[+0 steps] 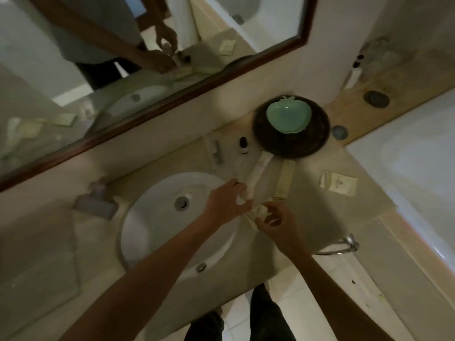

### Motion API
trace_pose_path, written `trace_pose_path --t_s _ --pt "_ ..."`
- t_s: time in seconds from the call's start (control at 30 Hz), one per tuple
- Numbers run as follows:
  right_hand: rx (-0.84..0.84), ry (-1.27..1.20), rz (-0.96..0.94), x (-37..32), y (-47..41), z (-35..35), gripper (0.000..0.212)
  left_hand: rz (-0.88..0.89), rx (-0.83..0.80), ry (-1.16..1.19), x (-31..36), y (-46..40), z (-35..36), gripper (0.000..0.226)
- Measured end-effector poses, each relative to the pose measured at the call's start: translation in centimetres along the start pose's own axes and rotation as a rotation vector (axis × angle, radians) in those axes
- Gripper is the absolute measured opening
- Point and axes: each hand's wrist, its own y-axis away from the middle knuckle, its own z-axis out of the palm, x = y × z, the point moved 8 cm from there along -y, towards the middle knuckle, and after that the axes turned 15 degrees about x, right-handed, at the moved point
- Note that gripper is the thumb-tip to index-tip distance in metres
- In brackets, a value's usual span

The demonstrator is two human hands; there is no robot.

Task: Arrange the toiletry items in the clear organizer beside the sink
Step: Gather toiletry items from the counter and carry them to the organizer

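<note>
**Both hands meet at the organizer's near end, right of the sink**

A framed mirror (152, 104) fills the upper left of the frame; below it a tap (94, 201) stands at the left rim of the white sink (157, 217), which takes the centre-left. The left hand (226, 201) reaches over the sink's right rim, fingers curled around the near end of a white tube (258, 172); the tube runs up and away from the hand, lying in the clear organizer (248, 173), whose walls are faint and blurred. Just right of it and lower, the right hand (277, 221) pinches a small pale crumpled item (261, 210) at the organizer's near edge; what the item is cannot be told. A small dark bottle (243, 145) stands above the organizer; a dark round tray (320, 134) with a green apple-shaped dish (288, 115) sits upper centre-right; a pale sachet (338, 184) lies on the counter further right.
</note>
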Motion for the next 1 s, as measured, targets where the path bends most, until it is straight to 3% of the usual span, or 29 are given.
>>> trace_pose_path --t_s 0.13,0.43,0.7,0.8,1.0 --pt "-0.220 -0.039 -0.030 -4.0 4.6 10.1 0.037 -0.134 0.078 -0.082 -8.4 7.8 -6.5 0.051" --pt "-0.466 -0.041 0.010 -8.8 18.5 32.4 0.029 -0.536 0.266 -0.133 -27.4 26.7 -19.9 0.046" --pt "-0.733 0.140 -0.124 -11.4 28.1 48.1 0.032 -0.721 0.299 -0.119 -41.2 39.2 -24.8 0.054" --pt "-0.803 0.292 -0.251 -10.9 29.5 52.2 0.035 -0.786 0.279 -0.105 -45.2 41.5 -24.4 0.051" --pt "-0.917 0.746 -0.768 -9.7 30.7 57.5 0.048 -0.792 0.178 -0.087 -49.9 41.5 -21.7 0.044"
